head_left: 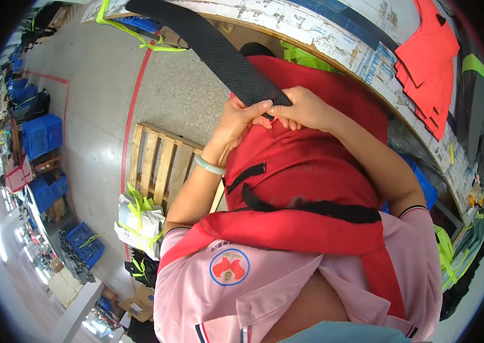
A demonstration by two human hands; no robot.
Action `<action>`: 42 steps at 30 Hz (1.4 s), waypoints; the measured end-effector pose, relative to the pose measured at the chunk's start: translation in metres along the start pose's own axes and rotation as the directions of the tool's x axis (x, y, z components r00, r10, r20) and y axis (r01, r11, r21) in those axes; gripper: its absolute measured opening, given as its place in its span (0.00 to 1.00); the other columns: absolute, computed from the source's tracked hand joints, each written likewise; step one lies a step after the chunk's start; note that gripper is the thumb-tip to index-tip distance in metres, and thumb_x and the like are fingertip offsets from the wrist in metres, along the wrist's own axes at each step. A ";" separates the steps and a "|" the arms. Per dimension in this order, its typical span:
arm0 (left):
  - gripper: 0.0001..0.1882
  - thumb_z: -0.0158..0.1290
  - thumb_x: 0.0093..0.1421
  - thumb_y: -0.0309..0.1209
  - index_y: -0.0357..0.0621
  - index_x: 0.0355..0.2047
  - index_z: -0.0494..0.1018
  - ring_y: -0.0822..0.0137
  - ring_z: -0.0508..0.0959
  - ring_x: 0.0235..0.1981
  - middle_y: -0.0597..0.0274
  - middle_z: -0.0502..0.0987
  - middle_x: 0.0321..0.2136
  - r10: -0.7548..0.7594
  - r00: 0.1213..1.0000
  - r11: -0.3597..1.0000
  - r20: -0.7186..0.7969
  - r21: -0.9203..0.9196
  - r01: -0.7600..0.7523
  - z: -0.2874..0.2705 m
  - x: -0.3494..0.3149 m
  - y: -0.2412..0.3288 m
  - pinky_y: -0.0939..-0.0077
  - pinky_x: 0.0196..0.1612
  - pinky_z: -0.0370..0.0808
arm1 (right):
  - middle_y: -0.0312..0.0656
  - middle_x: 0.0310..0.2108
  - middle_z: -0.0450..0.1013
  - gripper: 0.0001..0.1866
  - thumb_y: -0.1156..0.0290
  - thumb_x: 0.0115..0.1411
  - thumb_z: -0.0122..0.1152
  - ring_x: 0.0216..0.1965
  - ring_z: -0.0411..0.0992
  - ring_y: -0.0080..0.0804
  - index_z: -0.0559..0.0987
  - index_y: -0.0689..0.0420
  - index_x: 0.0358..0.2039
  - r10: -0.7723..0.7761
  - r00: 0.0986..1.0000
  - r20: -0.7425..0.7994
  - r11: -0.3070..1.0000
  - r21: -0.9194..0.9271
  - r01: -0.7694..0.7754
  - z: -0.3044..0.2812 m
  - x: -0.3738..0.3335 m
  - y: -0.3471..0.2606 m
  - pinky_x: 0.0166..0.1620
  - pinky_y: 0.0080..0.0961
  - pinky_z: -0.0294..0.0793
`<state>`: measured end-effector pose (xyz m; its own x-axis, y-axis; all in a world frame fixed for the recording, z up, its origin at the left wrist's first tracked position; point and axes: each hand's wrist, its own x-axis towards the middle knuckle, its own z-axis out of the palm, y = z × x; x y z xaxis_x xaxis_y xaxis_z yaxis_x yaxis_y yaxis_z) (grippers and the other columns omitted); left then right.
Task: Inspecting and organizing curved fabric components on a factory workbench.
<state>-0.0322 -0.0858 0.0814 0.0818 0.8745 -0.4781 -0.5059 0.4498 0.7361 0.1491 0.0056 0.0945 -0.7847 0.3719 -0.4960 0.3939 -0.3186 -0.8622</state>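
Note:
A long, wide strap of black mesh fabric (219, 57), perhaps padded, runs from the upper left down to my two hands over my lap. My left hand (236, 121), with a pale green bangle (210, 166) on its wrist, pinches the near end of the strap between thumb and fingers. Right beside it, my right hand (306, 108) grips the same end from the other side, thumb pressed on top. Both hands nearly touch. The strap's far end reaches past the table corner. Beneath the hands lies my red apron (305, 154).
A worktable with a worn white edge (362, 68) curves along the upper right, bearing stacked orange-red fabric pieces (428, 68). On the left, a wooden pallet (165, 160) sits by a white bundle tied with yellow-green strips (139, 220). Blue crates (42, 136) line the far left.

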 end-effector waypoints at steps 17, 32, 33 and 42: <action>0.09 0.51 0.62 0.23 0.31 0.42 0.71 0.58 0.81 0.38 0.49 0.78 0.39 0.138 0.981 0.946 -0.138 -0.276 -0.172 0.010 0.024 -0.009 0.65 0.42 0.82 | 0.29 0.23 0.68 0.08 0.69 0.62 0.59 0.23 0.64 0.12 0.75 0.58 0.28 -0.296 0.910 -0.290 0.955 -0.118 0.273 -0.013 -0.006 0.021 0.27 0.12 0.63; 0.14 0.46 0.67 0.31 0.32 0.48 0.68 0.55 0.79 0.45 0.49 0.76 0.45 0.133 0.984 0.806 -0.120 -0.564 -0.178 0.014 0.032 -0.012 0.57 0.49 0.79 | 0.35 0.33 0.74 0.09 0.74 0.61 0.57 0.33 0.72 0.18 0.79 0.64 0.40 -0.254 0.766 -0.590 0.966 -0.189 0.175 0.006 -0.019 0.015 0.34 0.15 0.71; 0.15 0.45 0.68 0.32 0.33 0.47 0.69 0.56 0.78 0.46 0.49 0.76 0.45 0.138 0.985 0.839 -0.104 -0.516 -0.172 0.018 0.033 -0.018 0.58 0.50 0.78 | 0.36 0.35 0.76 0.10 0.74 0.61 0.56 0.34 0.73 0.19 0.79 0.64 0.41 -0.066 0.810 -0.583 0.998 -0.057 0.040 0.004 -0.019 0.012 0.35 0.15 0.73; 0.16 0.44 0.68 0.35 0.33 0.48 0.70 0.58 0.78 0.45 0.52 0.77 0.45 0.141 0.987 0.932 -0.081 -0.325 -0.160 0.015 0.038 -0.021 0.64 0.50 0.77 | 0.36 0.25 0.77 0.07 0.75 0.55 0.60 0.28 0.74 0.21 0.82 0.64 0.31 -0.065 0.761 -0.645 0.963 0.161 0.218 -0.011 -0.002 0.045 0.31 0.18 0.72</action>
<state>-0.0057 -0.0592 0.0547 -0.0606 0.9116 -0.4066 -0.7636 0.2200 0.6071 0.1740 -0.0002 0.0556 -0.3143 0.8662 -0.3885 0.1308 -0.3658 -0.9214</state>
